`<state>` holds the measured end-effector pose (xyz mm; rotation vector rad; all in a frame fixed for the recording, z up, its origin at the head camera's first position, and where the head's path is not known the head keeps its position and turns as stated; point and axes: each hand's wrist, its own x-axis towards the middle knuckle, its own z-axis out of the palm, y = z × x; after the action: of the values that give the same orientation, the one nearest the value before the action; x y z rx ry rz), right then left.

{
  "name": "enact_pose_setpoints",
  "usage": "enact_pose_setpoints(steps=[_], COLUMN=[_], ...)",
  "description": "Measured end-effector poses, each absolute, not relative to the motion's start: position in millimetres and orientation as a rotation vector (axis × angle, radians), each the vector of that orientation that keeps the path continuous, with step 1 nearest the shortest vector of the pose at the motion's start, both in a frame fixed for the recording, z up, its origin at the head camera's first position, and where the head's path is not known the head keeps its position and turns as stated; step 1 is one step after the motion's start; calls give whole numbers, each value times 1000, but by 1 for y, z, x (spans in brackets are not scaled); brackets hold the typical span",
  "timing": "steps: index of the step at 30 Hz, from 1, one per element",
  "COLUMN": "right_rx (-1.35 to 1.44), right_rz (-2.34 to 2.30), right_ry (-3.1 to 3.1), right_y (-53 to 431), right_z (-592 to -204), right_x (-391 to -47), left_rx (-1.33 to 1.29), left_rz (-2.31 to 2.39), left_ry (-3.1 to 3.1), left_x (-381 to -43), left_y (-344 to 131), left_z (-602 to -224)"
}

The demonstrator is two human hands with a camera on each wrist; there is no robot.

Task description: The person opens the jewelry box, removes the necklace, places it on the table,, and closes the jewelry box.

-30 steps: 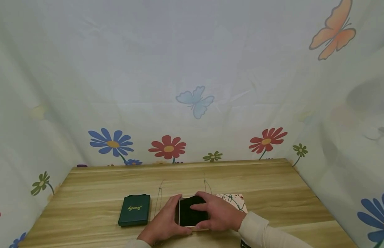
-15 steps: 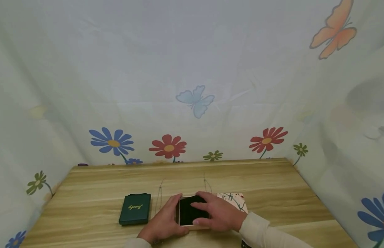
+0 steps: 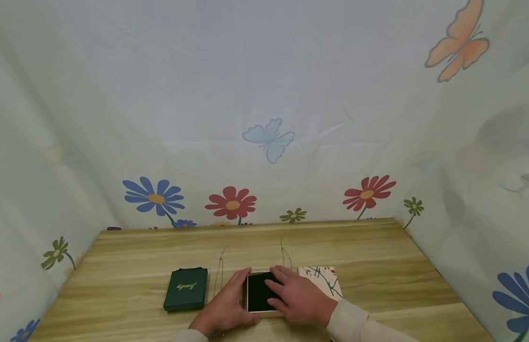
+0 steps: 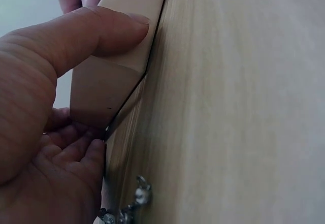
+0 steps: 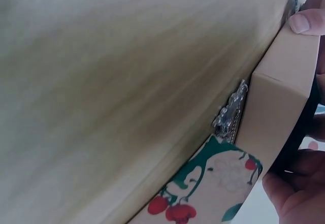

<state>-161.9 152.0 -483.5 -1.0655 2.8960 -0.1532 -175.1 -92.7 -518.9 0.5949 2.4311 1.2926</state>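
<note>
A cream box (image 3: 264, 314) with a black pad (image 3: 259, 290) across its top sits near the table's front. My left hand (image 3: 228, 304) grips its left end, thumb (image 4: 119, 33) on the near wall and fingers at the far side. My right hand (image 3: 300, 297) lies over the right part, its fingers resting on the black pad. In the right wrist view, a silver jewelry piece with a chain (image 5: 231, 115) lies between the cream box and a piece with a cherry print (image 5: 210, 183). The left wrist view shows a silver pendant (image 4: 142, 192) close below my left hand.
A dark green box with gold lettering (image 3: 186, 289) stands to the left on the wooden table (image 3: 375, 266). Thin chains (image 3: 221, 266) lie beyond the hands. Right of the cream box is the printed piece. A flower-patterned cloth (image 3: 264, 95) hangs behind and at both sides.
My right hand has shifted slightly right, and its thumb has left the box's near edge for the pad. My left hand keeps its grip, thumb drawn slightly left.
</note>
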Motion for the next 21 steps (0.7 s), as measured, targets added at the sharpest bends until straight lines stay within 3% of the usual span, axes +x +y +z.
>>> enact_pose_setpoints(steps=[21], right_rx=[-887], right_rz=[-81], right_ry=[3004], right_y=[141], right_z=[-489], right_x=[-154], left_rx=[611], left_rz=[1264], left_ry=[2443], left_x=[-174], left_y=[-94], left_z=[-517])
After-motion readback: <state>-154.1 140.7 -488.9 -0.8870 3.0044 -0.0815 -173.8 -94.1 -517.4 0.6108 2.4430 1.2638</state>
